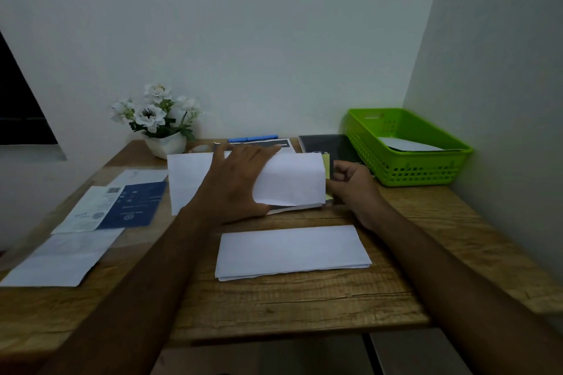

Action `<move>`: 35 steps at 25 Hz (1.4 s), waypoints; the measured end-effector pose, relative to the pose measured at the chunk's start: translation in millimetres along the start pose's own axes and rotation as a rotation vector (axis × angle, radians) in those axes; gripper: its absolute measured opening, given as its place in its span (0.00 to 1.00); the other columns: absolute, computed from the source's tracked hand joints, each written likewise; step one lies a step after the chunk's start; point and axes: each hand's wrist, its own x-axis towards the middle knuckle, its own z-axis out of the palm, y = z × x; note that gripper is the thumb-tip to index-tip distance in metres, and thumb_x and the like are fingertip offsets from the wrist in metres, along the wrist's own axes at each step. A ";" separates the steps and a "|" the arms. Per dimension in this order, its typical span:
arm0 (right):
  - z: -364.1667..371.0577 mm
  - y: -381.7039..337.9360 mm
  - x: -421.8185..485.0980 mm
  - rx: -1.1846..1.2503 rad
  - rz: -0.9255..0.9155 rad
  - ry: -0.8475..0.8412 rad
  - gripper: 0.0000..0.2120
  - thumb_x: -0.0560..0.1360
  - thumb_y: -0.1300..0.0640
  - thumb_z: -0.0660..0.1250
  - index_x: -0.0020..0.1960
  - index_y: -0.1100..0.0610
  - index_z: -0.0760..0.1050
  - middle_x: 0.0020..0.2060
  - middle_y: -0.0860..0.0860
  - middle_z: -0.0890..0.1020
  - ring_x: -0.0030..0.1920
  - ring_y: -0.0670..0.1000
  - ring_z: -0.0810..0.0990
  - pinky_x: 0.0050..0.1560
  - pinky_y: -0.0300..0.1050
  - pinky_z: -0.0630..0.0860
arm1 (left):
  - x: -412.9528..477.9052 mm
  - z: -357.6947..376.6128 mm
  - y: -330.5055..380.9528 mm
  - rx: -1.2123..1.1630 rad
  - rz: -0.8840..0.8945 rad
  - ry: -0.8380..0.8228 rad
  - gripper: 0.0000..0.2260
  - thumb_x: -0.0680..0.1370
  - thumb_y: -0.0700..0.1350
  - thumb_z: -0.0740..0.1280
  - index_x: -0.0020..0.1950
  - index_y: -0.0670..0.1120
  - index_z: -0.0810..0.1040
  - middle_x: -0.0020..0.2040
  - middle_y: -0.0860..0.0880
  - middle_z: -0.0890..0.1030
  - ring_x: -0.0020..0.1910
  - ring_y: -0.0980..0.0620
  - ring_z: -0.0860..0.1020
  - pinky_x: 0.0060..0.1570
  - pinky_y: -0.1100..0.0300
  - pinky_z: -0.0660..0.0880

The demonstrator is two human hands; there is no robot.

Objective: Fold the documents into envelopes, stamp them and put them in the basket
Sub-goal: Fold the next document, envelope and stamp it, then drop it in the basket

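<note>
A white paper sheet point(291, 179) curls up at the middle of the wooden desk point(304, 304). My left hand point(234, 183) lies on it, fingers spread over its top and thumb under its lower edge. My right hand point(350, 183) pinches the stack at the sheet's right edge, where a yellow slip point(327, 167) shows. A folded white paper point(292, 253) lies flat nearer to me. The green basket point(408, 173) stands at the back right with a white envelope point(408, 144) inside.
Several printed papers, one dark blue point(134, 207), lie at the left. A white pot of flowers point(158, 122), a tape roll point(199, 148), a blue pen point(253, 138) and a black notebook point(329, 146) line the back. Walls close the back and right.
</note>
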 end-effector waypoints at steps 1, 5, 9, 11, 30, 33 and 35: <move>-1.9 -1.8 -1.3 -0.019 0.002 0.011 0.10 0.71 0.64 0.73 0.50 0.54 0.81 0.37 0.45 0.86 0.36 0.47 0.85 0.27 0.39 0.78 | -1.3 -1.9 -4.2 0.007 -0.012 0.008 0.42 0.62 0.61 0.72 0.72 0.51 0.63 0.66 0.48 0.73 0.64 0.47 0.70 0.65 0.43 0.59; -18.5 -11.2 -14.3 -0.514 -0.148 -0.159 0.07 0.74 0.47 0.71 0.43 0.50 0.82 0.32 0.46 0.84 0.31 0.45 0.80 0.30 0.42 0.74 | -8.8 -8.9 -24.7 0.023 -0.091 0.080 0.40 0.61 0.57 0.75 0.70 0.48 0.66 0.61 0.46 0.76 0.61 0.44 0.73 0.63 0.42 0.61; -22.1 -17.8 -32.8 -0.774 -0.019 -0.597 0.25 0.57 0.35 0.77 0.52 0.38 0.80 0.46 0.39 0.81 0.45 0.42 0.77 0.44 0.41 0.74 | -16.0 -13.8 -42.8 0.031 -0.185 0.137 0.42 0.59 0.52 0.78 0.70 0.47 0.66 0.61 0.44 0.76 0.62 0.43 0.71 0.66 0.41 0.57; -19.8 -15.7 -36.4 -0.777 0.021 -0.673 0.31 0.56 0.38 0.80 0.58 0.36 0.76 0.51 0.36 0.77 0.51 0.40 0.74 0.48 0.38 0.72 | -18.3 -14.4 -47.6 0.022 -0.220 0.154 0.42 0.58 0.50 0.79 0.70 0.46 0.66 0.61 0.44 0.75 0.62 0.43 0.71 0.66 0.41 0.57; -48.4 -14.5 -25.1 -0.221 -0.209 0.236 0.20 0.60 0.56 0.82 0.45 0.38 0.81 0.40 0.42 0.85 0.39 0.38 0.82 0.33 0.30 0.74 | -21.7 -14.7 -55.0 0.002 -0.245 0.183 0.43 0.56 0.45 0.79 0.69 0.47 0.66 0.62 0.46 0.73 0.63 0.45 0.69 0.69 0.42 0.53; -48.4 -16.0 -26.3 -0.227 -0.249 0.195 0.22 0.60 0.59 0.82 0.47 0.39 0.82 0.42 0.37 0.85 0.39 0.37 0.81 0.33 0.29 0.73 | -22.0 -14.7 -55.0 0.000 -0.249 0.177 0.43 0.56 0.44 0.79 0.69 0.47 0.66 0.62 0.46 0.73 0.63 0.44 0.69 0.70 0.42 0.52; -47.5 -15.4 -27.4 -0.235 -0.261 0.176 0.21 0.61 0.60 0.82 0.48 0.42 0.82 0.44 0.35 0.84 0.40 0.36 0.81 0.34 0.28 0.72 | -21.9 -14.3 -54.5 0.003 -0.243 0.164 0.43 0.56 0.44 0.79 0.69 0.47 0.66 0.62 0.46 0.73 0.64 0.44 0.68 0.70 0.41 0.51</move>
